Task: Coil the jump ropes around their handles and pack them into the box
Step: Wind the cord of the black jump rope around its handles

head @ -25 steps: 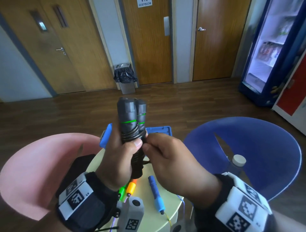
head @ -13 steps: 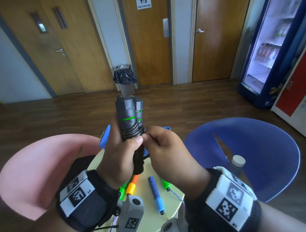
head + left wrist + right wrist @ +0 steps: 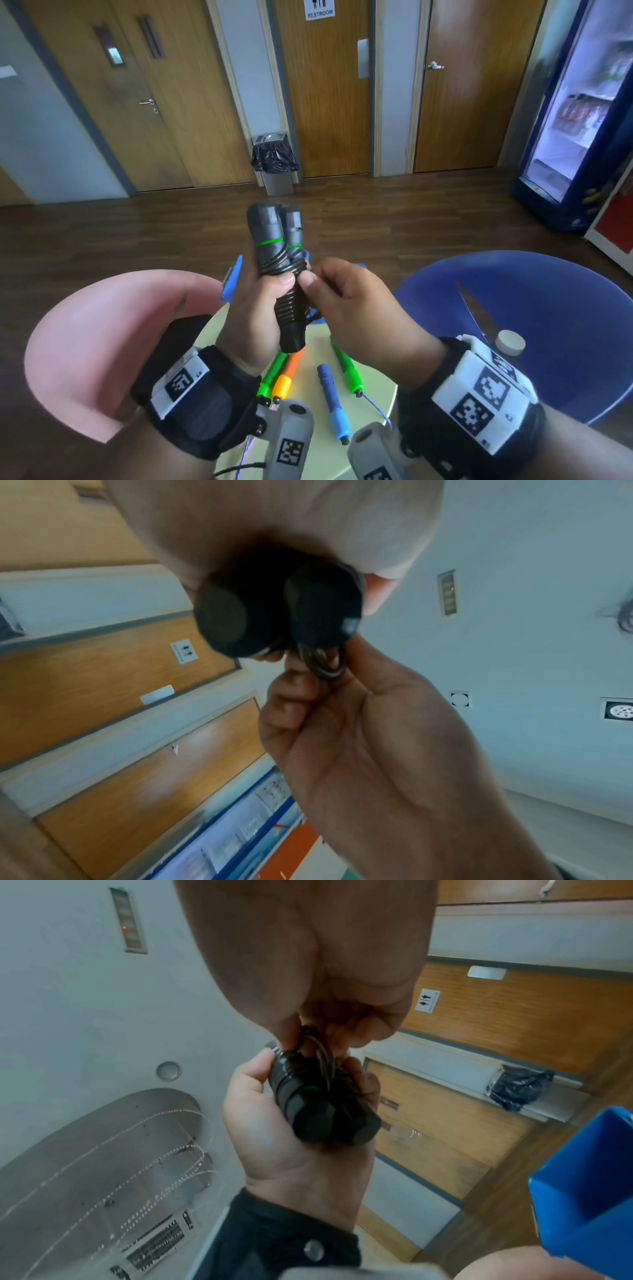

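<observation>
My left hand (image 3: 260, 308) grips two black jump-rope handles (image 3: 274, 236) held upright side by side, each with a thin green ring, above the small round table (image 3: 373, 387). Black rope (image 3: 291, 305) is coiled tightly round them. My right hand (image 3: 329, 291) pinches the rope's last loop (image 3: 320, 1053) against the handles, thumb to thumb with the left. The wrist views show the handles' butt ends (image 3: 274, 615) and the pinched loop (image 3: 322, 666). A blue box (image 3: 233, 277) stands behind the hands, mostly hidden; its wall (image 3: 589, 1183) shows in the right wrist view.
On the table lie green (image 3: 349, 370), orange (image 3: 287, 373) and blue (image 3: 332, 397) rope handles. A pink chair (image 3: 102, 335) stands left, a blue chair (image 3: 534, 318) with a capped bottle (image 3: 510, 342) right. Wooden floor, doors, a bin (image 3: 274, 161) and a drinks fridge (image 3: 579, 113) lie beyond.
The handles have stayed in my left hand while my right hand worked the rope's end at the coil. The view has tipped up a little, and a green handle on the table has come into sight.
</observation>
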`<state>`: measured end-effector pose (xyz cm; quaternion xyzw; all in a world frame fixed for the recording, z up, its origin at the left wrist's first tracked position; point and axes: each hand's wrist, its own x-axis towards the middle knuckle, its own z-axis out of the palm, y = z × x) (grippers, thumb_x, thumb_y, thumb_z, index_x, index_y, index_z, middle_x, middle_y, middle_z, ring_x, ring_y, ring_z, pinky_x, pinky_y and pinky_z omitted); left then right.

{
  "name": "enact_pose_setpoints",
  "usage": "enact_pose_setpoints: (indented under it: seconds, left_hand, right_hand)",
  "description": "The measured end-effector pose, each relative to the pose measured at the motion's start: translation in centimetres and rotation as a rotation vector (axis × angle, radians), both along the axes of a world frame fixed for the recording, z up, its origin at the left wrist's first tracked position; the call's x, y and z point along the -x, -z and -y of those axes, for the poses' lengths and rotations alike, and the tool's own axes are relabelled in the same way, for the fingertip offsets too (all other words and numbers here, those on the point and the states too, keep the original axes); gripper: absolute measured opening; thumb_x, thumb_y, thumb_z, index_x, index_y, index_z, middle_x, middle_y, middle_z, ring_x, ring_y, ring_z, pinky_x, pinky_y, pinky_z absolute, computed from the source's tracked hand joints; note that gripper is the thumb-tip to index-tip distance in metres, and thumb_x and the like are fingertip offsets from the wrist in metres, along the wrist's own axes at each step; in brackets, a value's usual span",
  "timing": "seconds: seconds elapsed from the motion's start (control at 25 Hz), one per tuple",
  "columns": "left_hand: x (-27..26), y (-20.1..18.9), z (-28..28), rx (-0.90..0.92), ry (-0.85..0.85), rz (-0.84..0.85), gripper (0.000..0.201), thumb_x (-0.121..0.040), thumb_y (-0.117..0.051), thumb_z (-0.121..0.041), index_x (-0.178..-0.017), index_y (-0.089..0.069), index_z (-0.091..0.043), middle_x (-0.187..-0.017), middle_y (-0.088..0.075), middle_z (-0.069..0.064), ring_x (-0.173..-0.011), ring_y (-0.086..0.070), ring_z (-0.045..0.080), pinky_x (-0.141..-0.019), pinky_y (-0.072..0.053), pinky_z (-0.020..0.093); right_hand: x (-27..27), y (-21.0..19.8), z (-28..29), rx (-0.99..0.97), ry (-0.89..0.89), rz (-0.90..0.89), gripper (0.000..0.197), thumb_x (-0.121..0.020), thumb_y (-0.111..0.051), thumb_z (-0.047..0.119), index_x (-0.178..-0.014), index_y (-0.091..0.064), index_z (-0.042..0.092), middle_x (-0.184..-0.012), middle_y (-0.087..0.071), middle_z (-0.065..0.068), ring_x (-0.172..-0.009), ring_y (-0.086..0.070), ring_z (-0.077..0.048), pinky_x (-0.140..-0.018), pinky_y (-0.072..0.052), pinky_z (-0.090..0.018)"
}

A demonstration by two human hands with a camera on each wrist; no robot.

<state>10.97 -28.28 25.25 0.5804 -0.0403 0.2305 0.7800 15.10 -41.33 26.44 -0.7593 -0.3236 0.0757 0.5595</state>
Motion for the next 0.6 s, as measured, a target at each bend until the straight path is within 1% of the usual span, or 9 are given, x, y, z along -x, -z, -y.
enact_pose_setpoints:
  seconds: [0.04,0.08,0.16,0.2,0.24,0.28,0.4,0.48,0.6]
  left_hand:
    - [0.0,0.1,-0.1,0.005,0.006,-0.003,0.050,-0.067,-0.056,-0.022,-0.110,-0.048,0.003,-0.086,-0.051,0.019,-0.067,-0.055,0.029,-0.056,-0.049,0.036]
    - [0.0,0.1,-0.3,-0.003,0.002,-0.007,0.053,-0.067,-0.056,-0.022,-0.110,-0.045,0.008,-0.086,-0.049,0.021,-0.062,-0.053,0.029,-0.054,-0.048,0.035]
    - [0.1,0.1,-0.4,-0.038,-0.032,-0.007,0.053,-0.066,-0.056,-0.023,-0.107,-0.044,0.009,-0.086,-0.050,0.022,-0.055,-0.050,0.028,-0.051,-0.046,0.035]
    - [0.2,0.1,-0.2,-0.053,-0.046,0.002,0.051,-0.066,-0.057,-0.023,-0.105,-0.045,0.007,-0.086,-0.051,0.022,-0.053,-0.050,0.028,-0.049,-0.046,0.034]
    - [0.3,0.0,0.0,-0.063,-0.055,0.015,0.048,-0.065,-0.057,-0.023,-0.103,-0.047,0.005,-0.084,-0.052,0.021,-0.051,-0.049,0.028,-0.049,-0.046,0.035]
    - [0.4,-0.1,0.1,-0.070,-0.063,0.026,0.046,-0.065,-0.057,-0.023,-0.102,-0.047,0.002,-0.083,-0.052,0.020,-0.051,-0.049,0.028,-0.049,-0.046,0.035]
    - [0.4,-0.2,0.5,-0.081,-0.111,0.048,0.047,-0.063,-0.058,-0.024,-0.106,-0.048,-0.008,-0.087,-0.051,0.019,-0.063,-0.053,0.027,-0.052,-0.047,0.035]
    - [0.3,-0.2,0.9,-0.099,-0.141,0.055,0.051,-0.061,-0.059,-0.026,-0.108,-0.048,-0.009,-0.087,-0.053,0.017,-0.067,-0.055,0.023,-0.053,-0.048,0.032]
    - [0.3,-0.3,1.6,-0.114,-0.151,0.078,0.052,-0.060,-0.058,-0.027,-0.108,-0.050,-0.011,-0.083,-0.061,0.007,-0.068,-0.061,0.018,-0.057,-0.051,0.029]
  right_hand:
    - [-0.1,0.3,0.2,-0.024,-0.033,-0.095,0.035,-0.100,-0.054,0.033,-0.074,-0.058,0.011,-0.066,-0.057,0.005,-0.062,-0.047,-0.005,-0.061,-0.040,-0.022]
    - [-0.2,0.5,0.2,-0.081,-0.078,-0.243,0.033,-0.101,-0.054,0.030,-0.076,-0.061,0.010,-0.071,-0.062,0.003,-0.066,-0.050,-0.007,-0.063,-0.041,-0.024]
    - [-0.4,0.7,0.4,-0.208,-0.175,-0.550,0.029,-0.101,-0.053,0.023,-0.076,-0.063,0.013,-0.076,-0.065,0.000,-0.069,-0.052,-0.012,-0.063,-0.038,-0.025]
    - [-0.4,0.6,0.5,-0.231,-0.205,-0.618,0.029,-0.101,-0.052,0.021,-0.074,-0.061,0.015,-0.076,-0.065,0.001,-0.069,-0.051,-0.013,-0.063,-0.037,-0.024]
    - [-0.5,0.5,0.5,-0.212,-0.213,-0.603,0.030,-0.102,-0.051,0.019,-0.073,-0.060,0.017,-0.075,-0.064,0.002,-0.068,-0.050,-0.013,-0.063,-0.036,-0.024]
    - [-0.5,0.4,0.5,-0.167,-0.200,-0.538,0.032,-0.102,-0.049,0.019,-0.072,-0.059,0.018,-0.073,-0.064,0.004,-0.068,-0.049,-0.012,-0.063,-0.036,-0.025]
    - [-0.1,0.5,-0.2,-0.079,-0.089,-0.336,0.033,-0.104,-0.046,0.021,-0.074,-0.054,0.012,-0.069,-0.056,0.003,-0.067,-0.045,-0.010,-0.064,-0.036,-0.027]
    - [0.5,0.8,-0.7,-0.132,-0.015,-0.278,0.033,-0.105,-0.045,0.023,-0.074,-0.047,0.013,-0.067,-0.047,0.004,-0.065,-0.040,-0.009,-0.064,-0.035,-0.029]
    - [1.2,0.8,-0.7,-0.240,0.042,-0.199,0.033,-0.105,-0.045,0.018,-0.072,-0.041,0.015,-0.062,-0.038,0.012,-0.060,-0.034,-0.004,-0.058,-0.032,-0.021]
